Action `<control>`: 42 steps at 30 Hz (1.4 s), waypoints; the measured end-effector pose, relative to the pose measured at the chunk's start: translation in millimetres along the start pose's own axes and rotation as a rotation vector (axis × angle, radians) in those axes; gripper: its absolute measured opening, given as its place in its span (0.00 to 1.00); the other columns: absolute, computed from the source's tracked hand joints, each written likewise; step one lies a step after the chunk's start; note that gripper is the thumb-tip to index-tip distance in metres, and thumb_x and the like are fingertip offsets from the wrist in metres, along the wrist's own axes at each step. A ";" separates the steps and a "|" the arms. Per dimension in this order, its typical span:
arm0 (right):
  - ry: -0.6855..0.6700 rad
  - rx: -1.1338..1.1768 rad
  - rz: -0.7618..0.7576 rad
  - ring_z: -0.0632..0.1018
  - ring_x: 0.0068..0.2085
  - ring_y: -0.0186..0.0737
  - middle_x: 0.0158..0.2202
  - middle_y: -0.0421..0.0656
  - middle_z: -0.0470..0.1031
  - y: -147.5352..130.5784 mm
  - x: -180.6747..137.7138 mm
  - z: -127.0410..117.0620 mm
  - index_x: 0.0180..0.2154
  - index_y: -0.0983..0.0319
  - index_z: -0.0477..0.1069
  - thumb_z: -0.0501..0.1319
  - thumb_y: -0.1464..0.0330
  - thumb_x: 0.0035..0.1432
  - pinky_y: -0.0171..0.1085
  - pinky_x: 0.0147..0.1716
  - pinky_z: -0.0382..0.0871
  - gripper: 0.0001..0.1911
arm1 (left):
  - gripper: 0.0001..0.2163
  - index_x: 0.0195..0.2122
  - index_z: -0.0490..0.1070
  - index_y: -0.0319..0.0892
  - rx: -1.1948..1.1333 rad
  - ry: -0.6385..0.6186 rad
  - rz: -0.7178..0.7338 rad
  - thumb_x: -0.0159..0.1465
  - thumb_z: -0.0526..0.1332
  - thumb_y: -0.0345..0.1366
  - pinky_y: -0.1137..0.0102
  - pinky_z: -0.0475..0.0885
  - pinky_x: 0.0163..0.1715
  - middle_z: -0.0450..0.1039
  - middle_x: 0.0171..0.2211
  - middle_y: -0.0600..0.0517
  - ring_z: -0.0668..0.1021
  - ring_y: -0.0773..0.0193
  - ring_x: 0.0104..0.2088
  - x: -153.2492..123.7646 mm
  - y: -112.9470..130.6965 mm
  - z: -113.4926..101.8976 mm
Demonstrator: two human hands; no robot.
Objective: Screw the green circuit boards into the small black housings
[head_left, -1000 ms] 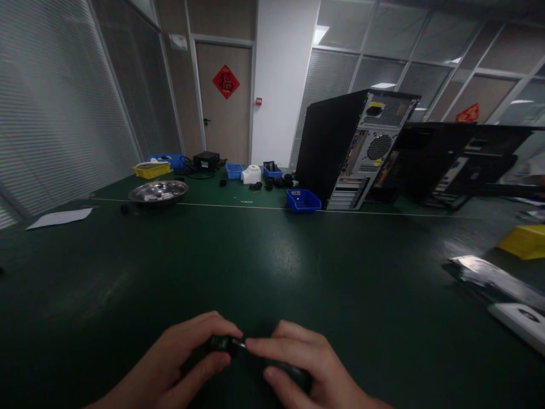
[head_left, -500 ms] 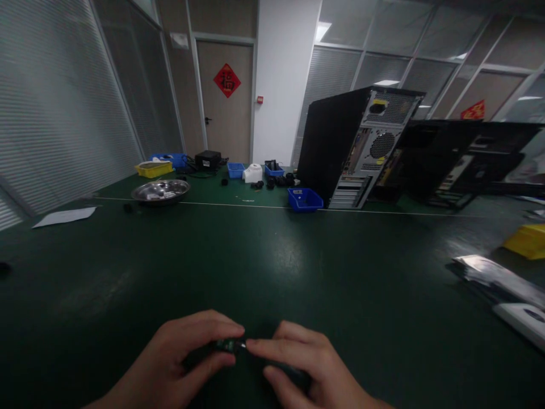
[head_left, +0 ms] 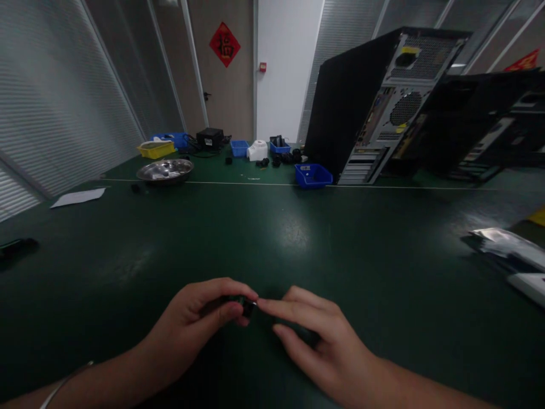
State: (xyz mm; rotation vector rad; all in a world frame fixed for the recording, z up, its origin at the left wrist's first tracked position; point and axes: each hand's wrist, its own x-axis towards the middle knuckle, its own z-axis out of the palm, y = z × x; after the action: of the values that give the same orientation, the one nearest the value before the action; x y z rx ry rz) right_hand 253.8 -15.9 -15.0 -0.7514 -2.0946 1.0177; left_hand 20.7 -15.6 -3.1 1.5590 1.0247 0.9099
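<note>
My left hand [head_left: 208, 324] pinches a small dark part [head_left: 248, 307] between thumb and fingers, above the green tabletop. The part looks like a little circuit board with a bright metal end, mostly hidden by the fingers. From the right, the straight index finger of my right hand [head_left: 317, 332] reaches this metal end and seems to touch it. Its thumb is held lower, apart from the index finger. A dark shape [head_left: 313, 336] shows in the palm behind the thumb, too dim to name.
A steel dish [head_left: 165, 171], a blue bin [head_left: 313, 176], a yellow tray [head_left: 156, 150] and a white housing [head_left: 257, 150] stand toward the back. A computer tower [head_left: 353, 108] rises at right. Silvery packets [head_left: 511, 247] lie at right, a dark item [head_left: 19, 246] at left.
The view has tilted down, so both hands appear higher, with more forearm in sight. My left hand has turned the small part, and less of its green board shows.
</note>
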 end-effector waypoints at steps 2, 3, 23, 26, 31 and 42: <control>-0.002 -0.007 0.004 0.74 0.35 0.37 0.37 0.44 0.72 0.4 0.0 -0.3 0.57 0.58 0.70 0.56 0.74 0.65 0.36 0.33 0.68 0.20 | 0.08 0.40 0.80 0.43 -0.031 0.006 -0.021 0.64 0.61 0.29 0.75 0.76 0.34 0.81 0.35 0.51 0.81 0.64 0.32 -0.6 -1.1 0.6; -0.004 -0.014 0.006 0.74 0.35 0.37 0.36 0.44 0.72 0.8 0.0 -0.4 0.58 0.58 0.69 0.56 0.74 0.65 0.36 0.33 0.67 0.20 | 0.08 0.41 0.80 0.43 -0.044 0.014 -0.027 0.64 0.61 0.30 0.74 0.76 0.35 0.81 0.35 0.51 0.81 0.64 0.32 -1.0 -1.8 0.6; -0.044 0.008 -0.018 0.73 0.34 0.36 0.36 0.44 0.72 1.4 -0.7 -2.3 0.58 0.59 0.69 0.57 0.74 0.65 0.35 0.32 0.66 0.21 | 0.09 0.42 0.79 0.44 -0.092 -0.069 -0.054 0.65 0.60 0.30 0.74 0.74 0.36 0.79 0.36 0.52 0.80 0.64 0.34 -2.1 -1.8 -1.5; -0.040 0.005 -0.016 0.73 0.34 0.37 0.35 0.44 0.72 1.2 0.2 -2.2 0.57 0.59 0.70 0.57 0.74 0.65 0.35 0.31 0.66 0.20 | 0.09 0.43 0.79 0.44 0.024 -0.072 -0.018 0.65 0.61 0.30 0.74 0.73 0.37 0.80 0.37 0.51 0.80 0.63 0.36 -2.9 -1.1 -1.5; -0.042 0.008 -0.009 0.73 0.34 0.37 0.35 0.45 0.72 1.3 1.6 -2.2 0.56 0.60 0.71 0.57 0.75 0.64 0.36 0.32 0.66 0.20 | 0.08 0.42 0.79 0.44 0.099 -0.064 0.017 0.65 0.62 0.30 0.75 0.73 0.36 0.80 0.36 0.51 0.80 0.63 0.36 -2.0 -0.7 -1.1; -0.005 0.017 -0.022 0.73 0.33 0.37 0.35 0.44 0.72 1.9 1.0 0.8 0.57 0.59 0.71 0.57 0.74 0.64 0.36 0.31 0.66 0.20 | 0.08 0.42 0.79 0.44 -0.085 -0.040 -0.003 0.66 0.61 0.30 0.76 0.75 0.35 0.79 0.37 0.51 0.80 0.66 0.33 -2.6 -5.9 1.8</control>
State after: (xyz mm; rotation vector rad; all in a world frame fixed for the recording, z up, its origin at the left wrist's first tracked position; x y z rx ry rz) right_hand 253.0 -14.5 -16.6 -0.7165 -2.0915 1.0253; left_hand 20.5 -17.9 -9.4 1.4987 0.9486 0.9053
